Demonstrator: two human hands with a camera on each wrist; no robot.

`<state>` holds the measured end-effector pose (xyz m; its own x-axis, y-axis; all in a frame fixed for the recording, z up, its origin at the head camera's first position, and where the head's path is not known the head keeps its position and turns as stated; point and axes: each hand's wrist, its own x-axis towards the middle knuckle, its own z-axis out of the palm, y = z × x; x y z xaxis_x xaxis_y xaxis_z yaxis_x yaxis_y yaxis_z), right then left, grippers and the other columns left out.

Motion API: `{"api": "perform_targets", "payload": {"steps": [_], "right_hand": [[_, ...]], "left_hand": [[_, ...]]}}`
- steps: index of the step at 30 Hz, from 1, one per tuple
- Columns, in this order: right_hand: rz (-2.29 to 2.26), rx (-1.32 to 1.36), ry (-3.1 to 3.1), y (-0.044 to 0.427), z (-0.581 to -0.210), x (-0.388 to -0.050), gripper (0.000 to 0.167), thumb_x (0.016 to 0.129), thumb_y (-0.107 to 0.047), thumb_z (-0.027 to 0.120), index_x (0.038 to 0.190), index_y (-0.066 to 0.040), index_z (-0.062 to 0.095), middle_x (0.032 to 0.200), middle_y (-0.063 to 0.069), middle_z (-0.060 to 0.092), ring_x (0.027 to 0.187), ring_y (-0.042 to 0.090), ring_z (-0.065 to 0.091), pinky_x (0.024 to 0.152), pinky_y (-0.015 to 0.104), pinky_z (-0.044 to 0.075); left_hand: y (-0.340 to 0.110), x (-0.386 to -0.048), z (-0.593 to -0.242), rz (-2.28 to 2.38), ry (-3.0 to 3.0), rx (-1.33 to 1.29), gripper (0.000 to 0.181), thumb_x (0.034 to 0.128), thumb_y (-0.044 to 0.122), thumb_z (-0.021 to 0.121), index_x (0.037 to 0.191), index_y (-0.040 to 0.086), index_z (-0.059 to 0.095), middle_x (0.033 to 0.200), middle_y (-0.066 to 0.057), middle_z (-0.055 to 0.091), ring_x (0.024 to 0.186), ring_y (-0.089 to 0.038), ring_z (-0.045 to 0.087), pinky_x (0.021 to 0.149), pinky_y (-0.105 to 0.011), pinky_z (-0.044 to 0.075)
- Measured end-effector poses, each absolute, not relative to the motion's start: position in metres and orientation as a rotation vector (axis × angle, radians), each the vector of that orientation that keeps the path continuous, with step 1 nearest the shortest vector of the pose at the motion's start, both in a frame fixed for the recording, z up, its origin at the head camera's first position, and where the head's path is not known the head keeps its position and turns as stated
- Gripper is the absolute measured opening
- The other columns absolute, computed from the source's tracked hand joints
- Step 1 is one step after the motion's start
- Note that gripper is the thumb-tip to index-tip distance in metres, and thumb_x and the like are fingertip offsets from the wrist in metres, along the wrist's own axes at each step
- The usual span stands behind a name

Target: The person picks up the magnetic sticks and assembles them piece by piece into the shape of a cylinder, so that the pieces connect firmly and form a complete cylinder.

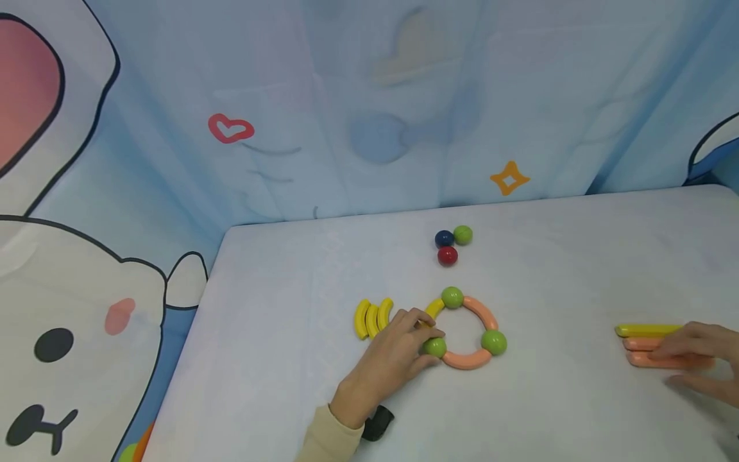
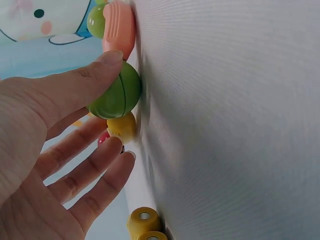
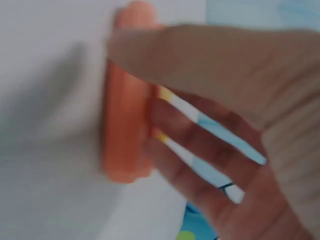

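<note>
On the table, curved orange and yellow pieces joined by green balls form a ring [image 1: 467, 360]. My left hand [image 1: 392, 359] pinches the ring's left green ball [image 2: 117, 95] between thumb and index finger, its other fingers extended loosely beside a yellow piece [image 2: 122, 126]. At the far right, my right hand [image 1: 707, 356] lies over two straight orange sticks [image 1: 646, 360], fingertips touching them and thumb in front, apart from them. One orange stick [image 3: 125, 125] shows between thumb and fingers in the right wrist view. A straight yellow stick [image 1: 646, 330] lies behind the orange ones.
Several curved yellow pieces [image 1: 372, 319] lie left of the ring. Behind it sit a blue ball [image 1: 444, 239], a green ball [image 1: 463, 235] and a red ball [image 1: 447, 256]. A printed curtain [image 1: 346, 83] hangs along the table's back edge.
</note>
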<state>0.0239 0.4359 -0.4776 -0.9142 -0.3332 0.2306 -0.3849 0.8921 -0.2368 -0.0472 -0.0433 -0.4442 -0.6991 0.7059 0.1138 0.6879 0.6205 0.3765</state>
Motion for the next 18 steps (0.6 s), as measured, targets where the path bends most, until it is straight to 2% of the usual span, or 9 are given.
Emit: {"api": "perform_targets", "payload": {"steps": [4,9,10,11,12,13,15,17,18], "right_hand": [[0.246,0.445,-2.962,0.448,-0.489,0.033,0.058,0.044,-0.020,0.104,0.090,-0.038,0.073,0.092,-0.030,0.055,0.082,-0.013,0.049,0.066,0.005,0.039],[0.242,0.404,-2.973,0.441,-0.490,0.034,0.054,0.046,-0.014,0.103,0.091,-0.025,0.075,0.091,-0.017,0.061,0.080,-0.009,0.049,0.062,0.013,0.043],[0.226,0.404,-2.972,0.439,-0.489,0.034,0.053,0.046,-0.017,0.103,0.090,-0.025,0.075,0.091,-0.016,0.061,0.080,-0.008,0.048,0.062,0.014,0.043],[0.216,0.407,-2.968,0.438,-0.489,0.035,0.047,0.052,-0.030,0.102,0.090,-0.025,0.075,0.090,-0.016,0.061,0.079,-0.008,0.047,0.061,0.014,0.042],[0.214,0.408,-2.962,0.436,-0.489,0.036,0.046,0.052,-0.031,0.101,0.090,-0.024,0.075,0.090,-0.015,0.062,0.078,-0.007,0.047,0.061,0.014,0.042],[0.222,0.427,-2.939,0.435,-0.489,0.037,0.042,0.060,-0.046,0.095,0.089,-0.024,0.075,0.090,-0.015,0.063,0.077,-0.005,0.048,0.061,0.014,0.041],[0.218,0.459,-2.896,0.432,-0.489,0.037,0.053,0.072,-0.076,0.068,0.086,-0.025,0.074,0.088,-0.016,0.062,0.075,-0.005,0.048,0.061,0.011,0.039],[0.266,0.494,-2.805,0.426,-0.489,0.036,0.072,0.081,-0.085,0.039,0.081,-0.023,0.074,0.083,-0.014,0.064,0.071,-0.003,0.049,0.060,0.011,0.039],[0.281,0.495,-2.782,0.422,-0.488,0.036,0.075,0.084,-0.086,0.035,0.078,-0.023,0.074,0.081,-0.012,0.064,0.070,-0.003,0.049,0.059,0.011,0.040]], "left_hand": [[-0.043,-0.047,-0.445,0.632,2.785,1.198,0.035,0.0920,0.027,0.081,0.123,0.010,0.076,0.130,-0.003,0.061,0.110,-0.016,0.055,0.097,-0.014,0.046],[-0.043,-0.046,-0.445,0.647,2.790,1.201,0.035,0.0913,0.028,0.082,0.122,0.010,0.077,0.129,-0.003,0.061,0.109,-0.015,0.055,0.097,-0.013,0.046],[-0.043,-0.046,-0.445,0.648,2.790,1.203,0.035,0.0912,0.028,0.082,0.122,0.010,0.077,0.129,-0.003,0.061,0.109,-0.015,0.055,0.097,-0.013,0.046],[-0.043,-0.046,-0.445,0.649,2.790,1.205,0.035,0.0911,0.028,0.082,0.122,0.010,0.077,0.129,-0.003,0.061,0.108,-0.016,0.055,0.097,-0.013,0.046],[-0.043,-0.046,-0.446,0.650,2.789,1.207,0.035,0.0911,0.028,0.082,0.122,0.011,0.077,0.129,-0.003,0.061,0.108,-0.016,0.055,0.097,-0.013,0.045],[-0.043,-0.046,-0.446,0.652,2.787,1.208,0.035,0.0911,0.028,0.082,0.122,0.011,0.077,0.129,-0.003,0.061,0.108,-0.016,0.055,0.096,-0.013,0.045],[-0.042,-0.046,-0.446,0.651,2.786,1.205,0.035,0.0914,0.028,0.082,0.122,0.011,0.077,0.129,-0.003,0.061,0.108,-0.016,0.055,0.097,-0.013,0.046],[-0.042,-0.047,-0.446,0.645,2.789,1.200,0.035,0.0915,0.028,0.081,0.122,0.011,0.077,0.129,-0.003,0.061,0.109,-0.016,0.055,0.097,-0.014,0.046],[-0.042,-0.047,-0.446,0.643,2.789,1.197,0.035,0.0916,0.028,0.081,0.122,0.011,0.077,0.129,-0.003,0.061,0.109,-0.016,0.055,0.097,-0.014,0.046]]}}
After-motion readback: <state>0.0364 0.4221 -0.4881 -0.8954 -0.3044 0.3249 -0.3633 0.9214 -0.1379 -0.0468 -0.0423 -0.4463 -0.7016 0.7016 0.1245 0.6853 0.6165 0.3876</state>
